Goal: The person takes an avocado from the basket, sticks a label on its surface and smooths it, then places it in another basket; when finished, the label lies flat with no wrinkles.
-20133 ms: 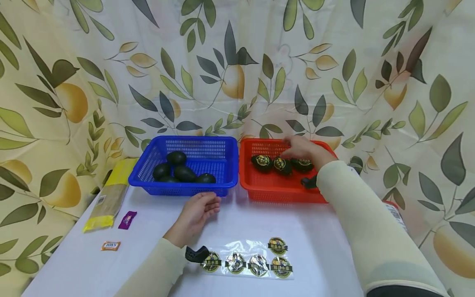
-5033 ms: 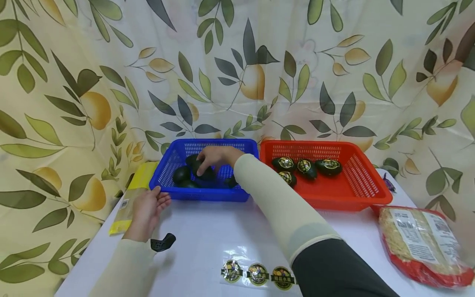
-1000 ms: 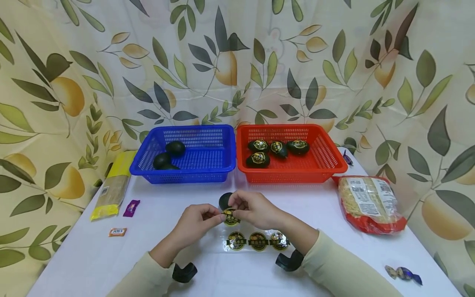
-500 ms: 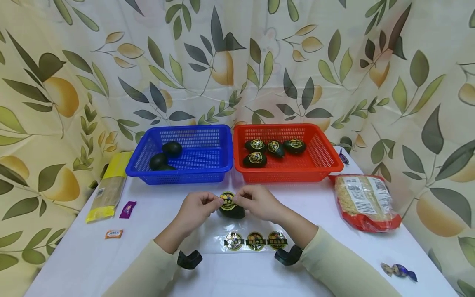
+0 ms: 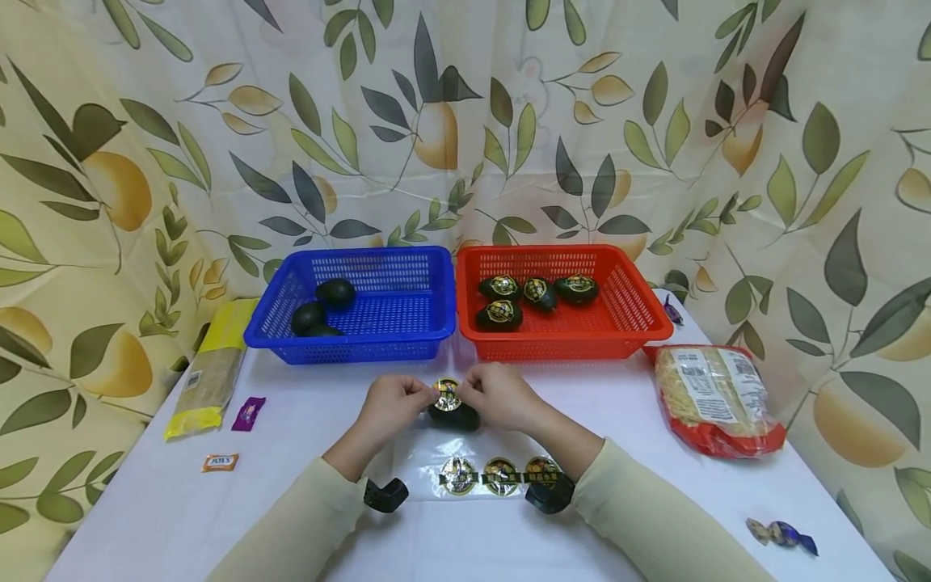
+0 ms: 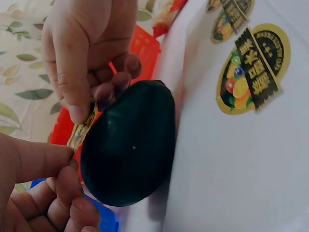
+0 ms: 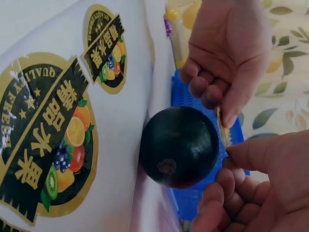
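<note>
A dark green avocado lies on the white table between my hands. Just above it, my left hand pinches the left edge of a round black-and-gold sticker, and my right hand pinches its right edge. Both wrist views show the sticker edge-on, close beside the avocado's skin. Nearer me lies a clear sheet bearing a row of three similar stickers; the right wrist strap overlaps one of them.
Behind, a blue basket holds three plain avocados, and a red basket holds several stickered ones. A yellow-ended packet and wrapped sweets lie left; a noodle bag and another sweet lie right.
The right hand was at the red basket, later on an avocado in the blue one. That avocado is now on the table, and both hands have brought a sticker over it.
</note>
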Motion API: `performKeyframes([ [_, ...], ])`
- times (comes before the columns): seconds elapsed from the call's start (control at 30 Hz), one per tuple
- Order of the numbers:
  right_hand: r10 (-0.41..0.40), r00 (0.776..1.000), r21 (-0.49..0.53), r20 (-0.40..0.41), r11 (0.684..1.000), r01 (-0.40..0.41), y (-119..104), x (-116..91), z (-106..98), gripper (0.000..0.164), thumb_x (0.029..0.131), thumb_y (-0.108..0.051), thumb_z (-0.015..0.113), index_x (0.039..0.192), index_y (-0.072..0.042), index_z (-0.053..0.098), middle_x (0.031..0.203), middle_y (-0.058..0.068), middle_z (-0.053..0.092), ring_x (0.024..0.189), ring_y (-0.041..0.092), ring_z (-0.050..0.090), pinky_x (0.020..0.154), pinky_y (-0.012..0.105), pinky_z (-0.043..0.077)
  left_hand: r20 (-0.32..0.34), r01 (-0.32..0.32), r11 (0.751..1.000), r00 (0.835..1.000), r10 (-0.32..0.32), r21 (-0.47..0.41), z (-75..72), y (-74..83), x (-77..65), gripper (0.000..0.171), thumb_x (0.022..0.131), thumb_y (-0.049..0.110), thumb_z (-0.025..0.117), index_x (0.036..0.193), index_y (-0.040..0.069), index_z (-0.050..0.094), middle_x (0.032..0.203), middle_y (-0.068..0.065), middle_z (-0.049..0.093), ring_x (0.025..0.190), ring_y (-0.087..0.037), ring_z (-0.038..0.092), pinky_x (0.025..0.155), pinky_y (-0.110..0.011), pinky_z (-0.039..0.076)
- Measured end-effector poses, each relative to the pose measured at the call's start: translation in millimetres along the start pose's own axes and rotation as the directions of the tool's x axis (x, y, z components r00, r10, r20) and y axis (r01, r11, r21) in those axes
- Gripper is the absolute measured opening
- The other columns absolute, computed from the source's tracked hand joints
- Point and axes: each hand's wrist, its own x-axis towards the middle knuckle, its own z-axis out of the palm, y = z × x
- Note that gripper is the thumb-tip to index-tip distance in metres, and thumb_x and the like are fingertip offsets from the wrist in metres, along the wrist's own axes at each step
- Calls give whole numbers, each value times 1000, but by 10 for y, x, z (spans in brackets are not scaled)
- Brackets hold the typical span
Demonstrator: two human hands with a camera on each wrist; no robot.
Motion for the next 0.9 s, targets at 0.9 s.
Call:
performKeyframes([
  [0.9, -218, 971, -80, -101, 974, 211, 55, -40, 102, 20, 93, -26, 80, 109, -15, 82, 103, -1, 79, 96, 17, 74, 87, 36, 59, -19, -196, 975, 980, 199, 101, -33, -220, 29, 17, 92, 24, 81, 107, 17, 81, 100, 1, 73, 87, -15, 65, 74, -29, 56],
])
